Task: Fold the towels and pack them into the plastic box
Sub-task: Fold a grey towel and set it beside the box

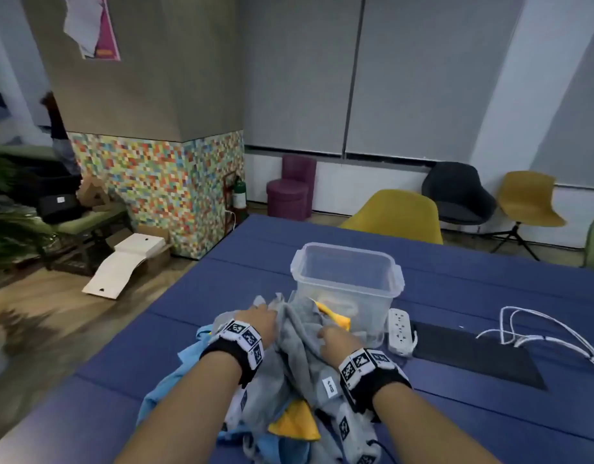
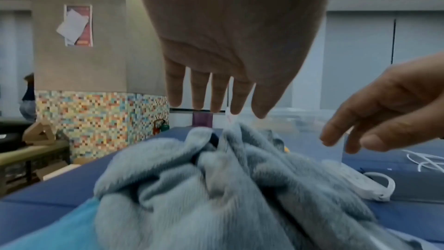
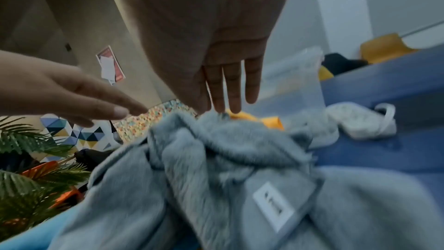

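The grey towel [image 1: 299, 333] lies crumpled on top of a loose heap of towels at the near edge of the blue table [image 1: 456, 289], and it is the highest piece of the heap, so I think it is the one chosen to be folded now. Its far edge reaches up against the near wall of the plastic box [image 1: 347, 279], which stands open just behind the heap; this is a convenient place, because a folded towel then has only a short way to go. Under the grey one a light blue towel [image 1: 175, 373] spreads to the left, and a yellow towel [image 1: 295, 426] shows near the person; another yellow piece [image 1: 335, 316] lies against the box, and I cannot tell if it is inside or outside it. The left hand [image 1: 260, 321] and the right hand [image 1: 335, 341] are over the grey towel, a little apart from each other. In both wrist views the fingers are straight and spread, with their tips at the top folds of the cloth, and neither hand grips anything. To my judgement they reach down to find the edges or corners, because a crumpled towel must first be opened flat. A white power strip [image 1: 401, 329] lies just right of the box, and white cables [image 1: 540, 326] lie further right, well apart from the towels.
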